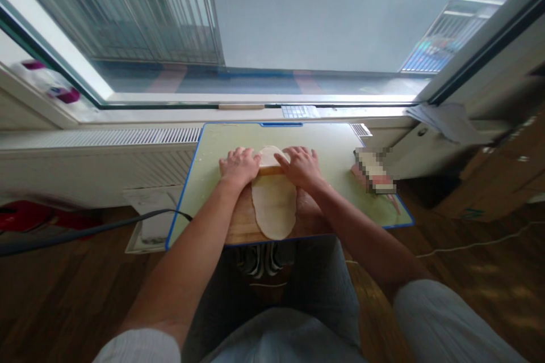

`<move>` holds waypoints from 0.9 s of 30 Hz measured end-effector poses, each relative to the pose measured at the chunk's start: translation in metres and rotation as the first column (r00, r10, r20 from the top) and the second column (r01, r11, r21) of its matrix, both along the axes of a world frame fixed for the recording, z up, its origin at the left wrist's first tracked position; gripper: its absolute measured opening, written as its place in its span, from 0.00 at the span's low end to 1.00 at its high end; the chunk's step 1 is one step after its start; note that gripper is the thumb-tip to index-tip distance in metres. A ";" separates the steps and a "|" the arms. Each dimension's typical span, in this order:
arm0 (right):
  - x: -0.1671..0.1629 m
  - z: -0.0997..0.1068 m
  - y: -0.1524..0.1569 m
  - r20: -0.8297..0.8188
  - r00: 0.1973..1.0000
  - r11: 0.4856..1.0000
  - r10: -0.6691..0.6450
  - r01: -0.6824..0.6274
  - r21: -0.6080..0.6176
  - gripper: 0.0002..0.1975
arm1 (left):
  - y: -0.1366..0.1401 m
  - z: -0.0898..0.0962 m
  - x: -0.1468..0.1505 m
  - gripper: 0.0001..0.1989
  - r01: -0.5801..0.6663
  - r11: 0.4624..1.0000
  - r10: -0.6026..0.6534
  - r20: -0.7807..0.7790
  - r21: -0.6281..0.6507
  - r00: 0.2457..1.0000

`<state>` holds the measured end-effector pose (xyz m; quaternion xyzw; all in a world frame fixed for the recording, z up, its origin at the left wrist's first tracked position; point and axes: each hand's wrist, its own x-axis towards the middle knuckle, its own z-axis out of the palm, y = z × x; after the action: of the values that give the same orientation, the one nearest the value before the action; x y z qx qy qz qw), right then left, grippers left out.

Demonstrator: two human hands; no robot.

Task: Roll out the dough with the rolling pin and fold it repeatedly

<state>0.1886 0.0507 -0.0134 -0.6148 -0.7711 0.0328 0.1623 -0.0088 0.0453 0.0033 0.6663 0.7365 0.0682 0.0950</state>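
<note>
So, at the middle of it all is a long, pale oval sheet of dough, lying lengthwise away from the person, its near part on a wooden board. A wooden rolling pin crosses it toward the far end, with a short tongue of dough showing beyond. The left hand lies palm down over one end of the pin and the right hand over the other, fingers loosely spread and pointing forward; neither pinches anything, and from here I can't tell how hard they press. I take this for the rolling-out step, with the sheet already fairly thin; another pass would call for even weight on both sides, so the dough doesn't stretch crooked. Around the board is a pale green, blue-edged tabletop, with some pixelated item at its right side. Behind stands a white radiator under a broad window, loose papers lie by the sill, and a cardboard box sits off to the right.
</note>
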 end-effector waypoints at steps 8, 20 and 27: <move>0.011 0.001 0.003 0.061 0.997 0.994 -0.038 0.044 -0.100 0.35 | 0.029 0.000 -0.001 0.32 -0.046 0.998 0.045 0.029 0.030 0.999; 0.006 -0.004 0.044 0.095 0.994 0.979 -0.050 0.067 -0.192 0.29 | 0.052 -0.021 -0.010 0.27 0.048 0.997 -0.051 0.047 0.061 0.998; -0.002 -0.003 0.080 0.025 0.994 0.978 -0.111 0.114 -0.176 0.29 | 0.081 -0.016 -0.006 0.29 -0.012 0.991 0.007 0.033 0.130 0.999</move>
<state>0.1868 0.1303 -0.0166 -0.6695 -0.7304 0.0873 0.1027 -0.0150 0.1267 -0.0130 0.6663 0.7320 0.1273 0.0632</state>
